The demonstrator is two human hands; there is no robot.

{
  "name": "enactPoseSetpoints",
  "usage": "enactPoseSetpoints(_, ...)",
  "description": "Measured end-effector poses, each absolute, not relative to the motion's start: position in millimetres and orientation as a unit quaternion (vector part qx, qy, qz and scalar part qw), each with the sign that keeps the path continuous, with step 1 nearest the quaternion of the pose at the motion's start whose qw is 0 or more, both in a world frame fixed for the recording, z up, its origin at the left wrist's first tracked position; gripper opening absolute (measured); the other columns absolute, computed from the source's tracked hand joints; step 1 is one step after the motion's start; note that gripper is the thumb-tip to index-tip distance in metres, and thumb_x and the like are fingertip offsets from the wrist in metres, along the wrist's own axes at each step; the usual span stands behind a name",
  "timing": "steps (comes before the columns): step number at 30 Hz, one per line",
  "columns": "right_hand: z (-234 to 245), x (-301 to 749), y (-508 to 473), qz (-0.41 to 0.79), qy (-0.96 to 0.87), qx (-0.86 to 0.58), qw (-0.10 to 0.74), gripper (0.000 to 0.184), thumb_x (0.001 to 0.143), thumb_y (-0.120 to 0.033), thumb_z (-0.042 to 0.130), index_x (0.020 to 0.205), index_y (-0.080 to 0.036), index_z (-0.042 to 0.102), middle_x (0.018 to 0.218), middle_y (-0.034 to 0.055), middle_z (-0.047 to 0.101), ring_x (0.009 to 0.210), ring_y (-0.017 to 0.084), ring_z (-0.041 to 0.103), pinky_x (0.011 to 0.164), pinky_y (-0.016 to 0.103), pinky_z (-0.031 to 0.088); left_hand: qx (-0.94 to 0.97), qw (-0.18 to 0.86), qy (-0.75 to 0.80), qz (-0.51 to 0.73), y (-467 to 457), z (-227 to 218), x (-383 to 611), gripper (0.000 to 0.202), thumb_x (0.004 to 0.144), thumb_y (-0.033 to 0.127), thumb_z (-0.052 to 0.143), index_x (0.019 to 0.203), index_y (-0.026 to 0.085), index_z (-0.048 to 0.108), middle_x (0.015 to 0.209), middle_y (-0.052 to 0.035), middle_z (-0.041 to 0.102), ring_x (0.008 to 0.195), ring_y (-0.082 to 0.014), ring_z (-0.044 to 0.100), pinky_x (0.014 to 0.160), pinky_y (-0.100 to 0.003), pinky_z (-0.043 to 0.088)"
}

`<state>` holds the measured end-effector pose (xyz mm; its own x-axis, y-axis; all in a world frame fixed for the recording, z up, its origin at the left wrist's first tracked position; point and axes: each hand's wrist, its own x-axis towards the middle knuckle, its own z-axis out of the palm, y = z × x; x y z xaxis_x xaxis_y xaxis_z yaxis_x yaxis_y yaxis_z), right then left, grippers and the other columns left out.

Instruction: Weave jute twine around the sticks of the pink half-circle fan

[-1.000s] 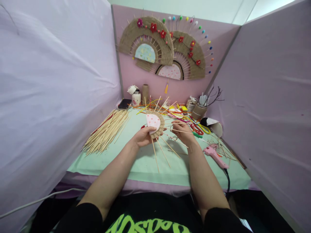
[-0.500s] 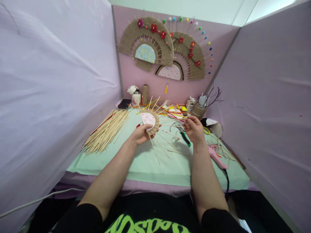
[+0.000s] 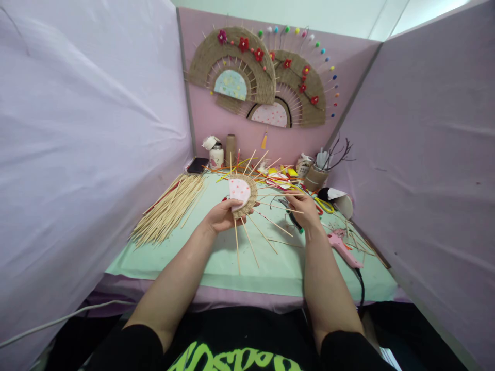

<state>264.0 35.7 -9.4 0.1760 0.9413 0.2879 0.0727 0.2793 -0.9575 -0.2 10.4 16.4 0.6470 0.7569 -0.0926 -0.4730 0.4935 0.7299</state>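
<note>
My left hand [image 3: 224,214] grips a small half-round fan [image 3: 250,198] by its lower edge, thumb on the front. The fan has a white centre with pink dots and a woven tan rim, and thin wooden sticks spread out from it like rays. To its right, my right hand [image 3: 303,207] has its fingertips together at one of the wooden sticks [image 3: 276,195], near its outer part. Partly behind that hand lie green-handled pliers [image 3: 296,222] on the table.
A heap of wooden sticks [image 3: 170,208] lies at left. A pink glue gun [image 3: 344,250] with a black cord rests at right. Behind stand a white jar [image 3: 216,156], a twine spool [image 3: 231,149] and a holder with twigs [image 3: 316,178]. Two decorated fans [image 3: 232,44] hang at the back.
The fan has turned slightly and shifted a little right in my left hand. My right hand has moved left and slightly down, inward along the sticks.
</note>
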Motion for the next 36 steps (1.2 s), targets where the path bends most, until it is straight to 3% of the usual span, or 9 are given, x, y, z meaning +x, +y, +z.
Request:
enactPoseSetpoints(6,-11,257,38,0.245,-0.570,-0.505,0.600,0.029,0.066,-0.045,0.070,0.072,-0.017,0.067,0.067,0.0007,0.060,0.062,0.013,0.048,0.059,0.028,0.037,0.397,0.845,0.180,0.310,5,14,1,0.035,0.075,0.015,0.055,0.109,0.008,0.061,0.102,-0.0162,0.069,0.075,-0.0169,0.066,0.077,-0.037,0.053)
enactPoseSetpoints(14,-6,236,33,0.209,-0.525,-0.497,0.659,0.027,0.071,-0.045,0.063,0.074,-0.018,0.062,0.063,-0.0012,0.054,0.059,0.013,0.043,0.058,0.027,0.035,0.469,0.825,0.176,0.260,-3,9,13,0.041,0.066,0.016,0.064,0.106,0.009,0.063,0.100,-0.0182,0.070,0.080,-0.0229,0.067,0.058,-0.028,0.054)
enactPoseSetpoints(20,-8,236,34,0.200,-0.554,-0.497,0.638,0.026,0.074,-0.045,0.060,0.072,-0.019,0.060,0.064,0.0000,0.054,0.062,0.013,0.043,0.057,0.027,0.035,0.456,0.817,0.180,0.302,-4,8,19,0.046,0.061,0.011,0.063,0.107,0.008,0.063,0.097,-0.0183,0.071,0.079,-0.0215,0.067,0.065,-0.029,0.053)
enactPoseSetpoints(26,-14,236,37,0.218,-0.566,-0.494,0.623,0.032,0.074,-0.050,0.059,0.074,-0.018,0.061,0.062,-0.0011,0.052,0.058,0.012,0.040,0.055,0.026,0.034,0.441,0.800,0.229,0.335,-2,8,22,0.043,0.068,0.023,0.068,0.109,0.009,0.063,0.098,-0.0181,0.070,0.069,-0.0162,0.064,0.054,-0.023,0.048)
enactPoseSetpoints(36,-15,237,37,0.217,-0.543,-0.500,0.639,0.031,0.073,-0.049,0.062,0.073,-0.019,0.060,0.059,-0.0026,0.047,0.055,0.012,0.036,0.054,0.026,0.030,0.453,0.794,0.237,0.329,-3,8,21,0.051,0.061,0.019,0.073,0.110,0.011,0.063,0.103,-0.0152,0.069,0.070,-0.0162,0.064,0.052,-0.023,0.049)
